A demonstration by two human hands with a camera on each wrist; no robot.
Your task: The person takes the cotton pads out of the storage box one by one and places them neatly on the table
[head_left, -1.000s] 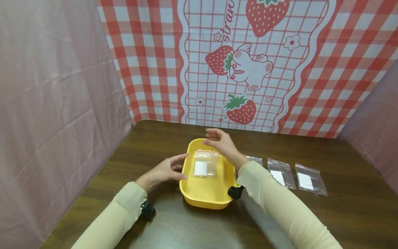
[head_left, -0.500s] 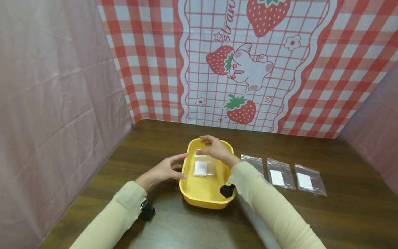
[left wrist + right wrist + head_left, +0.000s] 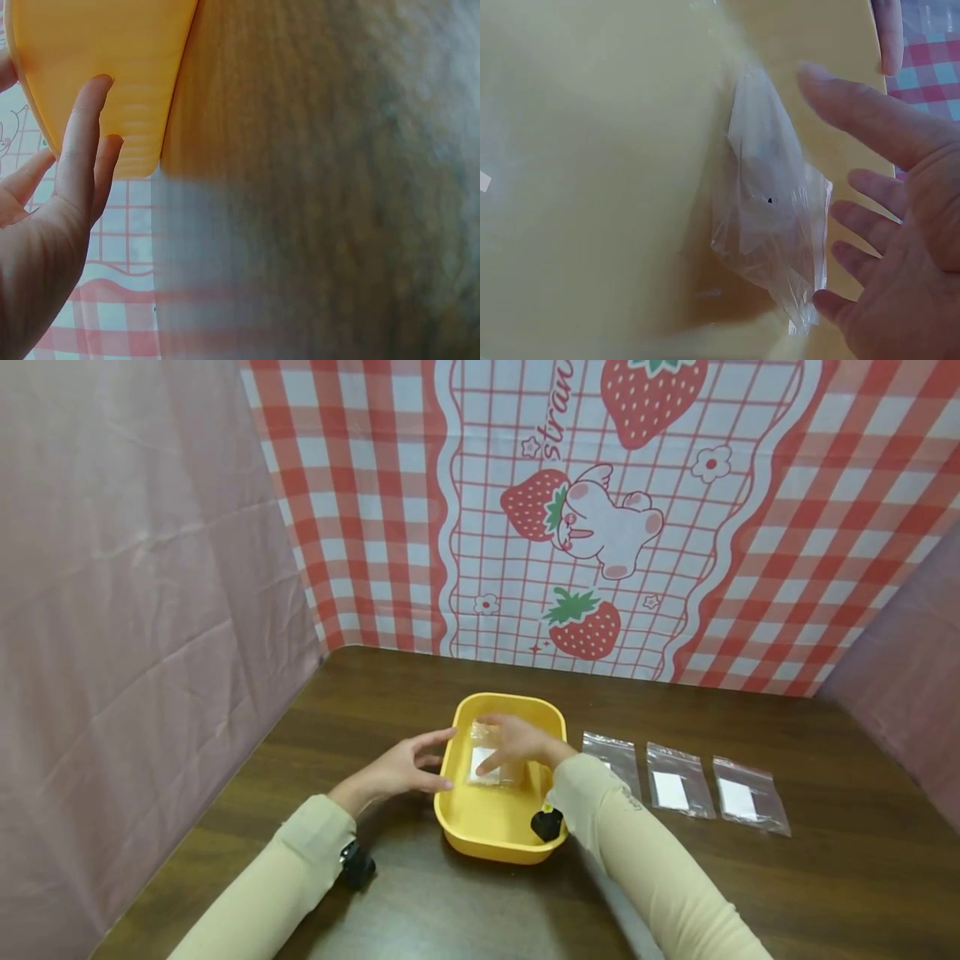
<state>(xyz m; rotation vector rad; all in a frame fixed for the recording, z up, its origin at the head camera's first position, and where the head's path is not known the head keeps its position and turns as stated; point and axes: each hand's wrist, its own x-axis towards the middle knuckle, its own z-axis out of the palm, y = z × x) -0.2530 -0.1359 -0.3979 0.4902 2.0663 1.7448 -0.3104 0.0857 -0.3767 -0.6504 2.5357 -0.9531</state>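
A yellow plastic basin [image 3: 487, 818] stands on the table with a clear zip-lock bag [image 3: 491, 777] inside it; a white label or card shows in the bag. My left hand [image 3: 397, 772] is at the basin's left side, its fingers spread along the outer wall [image 3: 131, 67] and thumb near the rim. Inside the basin, my right hand [image 3: 517, 745] reaches over the bag and covers its upper right part. The right wrist view shows the bag [image 3: 769, 195] creased and standing up, with the right thumb and fingers [image 3: 870, 225] spread around its edge, not closed on it.
Right of the basin, three more zip-lock bags lie in a row: the near one [image 3: 618, 756] partly behind my sleeve, a middle one [image 3: 693, 785] and a far one [image 3: 761, 802], with white cards inside. A red checked strawberry cloth [image 3: 382, 527] hangs behind the table [image 3: 390, 693].
My right hand has come down from above the basin's far rim, moving toward me and into the basin over the bag. The left hand has stayed in place.
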